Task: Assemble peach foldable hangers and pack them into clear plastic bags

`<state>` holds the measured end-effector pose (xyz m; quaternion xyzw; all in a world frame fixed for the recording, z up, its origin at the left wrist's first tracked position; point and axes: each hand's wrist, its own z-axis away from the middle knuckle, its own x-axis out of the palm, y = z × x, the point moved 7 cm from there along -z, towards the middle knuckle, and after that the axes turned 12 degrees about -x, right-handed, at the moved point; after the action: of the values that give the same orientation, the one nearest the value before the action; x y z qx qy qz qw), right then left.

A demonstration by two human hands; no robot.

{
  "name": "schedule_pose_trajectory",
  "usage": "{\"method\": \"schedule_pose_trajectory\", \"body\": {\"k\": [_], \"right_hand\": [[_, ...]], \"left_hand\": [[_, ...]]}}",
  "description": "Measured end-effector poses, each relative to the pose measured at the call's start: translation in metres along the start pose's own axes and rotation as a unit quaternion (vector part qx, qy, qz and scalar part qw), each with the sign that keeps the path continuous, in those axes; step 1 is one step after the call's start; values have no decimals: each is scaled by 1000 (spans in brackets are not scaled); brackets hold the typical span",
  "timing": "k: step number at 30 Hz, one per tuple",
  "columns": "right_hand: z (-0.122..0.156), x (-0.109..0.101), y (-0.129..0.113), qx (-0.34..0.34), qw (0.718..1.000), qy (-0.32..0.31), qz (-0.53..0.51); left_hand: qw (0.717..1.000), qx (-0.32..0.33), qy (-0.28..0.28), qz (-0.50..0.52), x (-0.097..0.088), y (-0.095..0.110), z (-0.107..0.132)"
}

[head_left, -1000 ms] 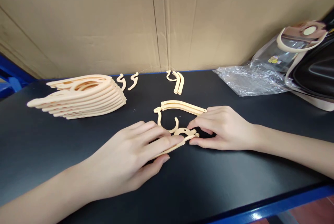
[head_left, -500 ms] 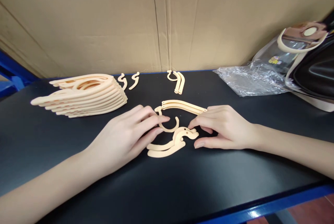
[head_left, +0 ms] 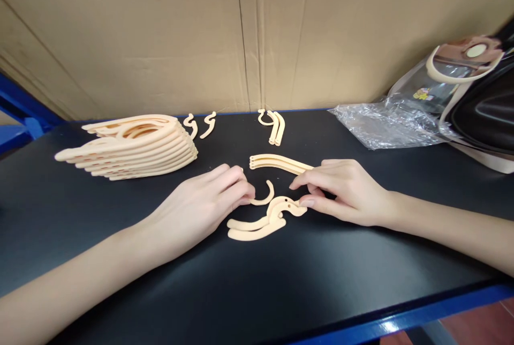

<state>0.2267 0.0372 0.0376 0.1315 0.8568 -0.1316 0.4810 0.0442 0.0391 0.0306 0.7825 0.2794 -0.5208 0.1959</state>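
A cream curved hook [head_left: 270, 193], like one from a clothes hanger, lies at the middle of the black table. My left hand [head_left: 219, 192] is closed in a pinch on its near-left part, hiding the rest of it. Just in front lie two overlapping cream curved pieces [head_left: 257, 231] with small holes at their right end. My right hand [head_left: 341, 192] has its thumb at that right end; its index finger is held apart from the thumb. Behind, long slightly bent cream arms [head_left: 277, 162] lie side by side, their right end covered by the right hand.
A stack of cream folded hanger-like pieces [head_left: 132, 147] stands at the left. Small hooks [head_left: 209, 124] and more curved arms [head_left: 276, 128] lie at the back. On the right are crinkled clear plastic [head_left: 373, 125], a clear bottle [head_left: 441, 88] and a dark bag [head_left: 485, 114]. Cardboard [head_left: 160, 34] backs the table [head_left: 289, 280].
My left fingers have closed on the hook, which was more exposed before. My right thumb has moved up and left to the end of the overlapping pieces.
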Motion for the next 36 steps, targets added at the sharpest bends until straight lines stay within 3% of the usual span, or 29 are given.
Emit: {"method": "schedule_pose_trajectory", "body": {"k": [6,10,15,29,36], "right_hand": [[-1,-4,-6,-39,998,31,-33],[-2,1,-13,-86,996,10,-7],[-3,5,-13,-82,997,-10,-7],[-4,5,-27,-172,984,-26,36],[-8,9,-27,-143,985,-26,92]], "left_hand": [[997,-23,69,-2,-12,0,-1],[998,-11,61,2,-15,9,-2],[999,-17,48,-6,-13,11,-4],[987,-31,149,-56,-21,13,-3],[995,-34,95,3,-18,8,-7]]}}
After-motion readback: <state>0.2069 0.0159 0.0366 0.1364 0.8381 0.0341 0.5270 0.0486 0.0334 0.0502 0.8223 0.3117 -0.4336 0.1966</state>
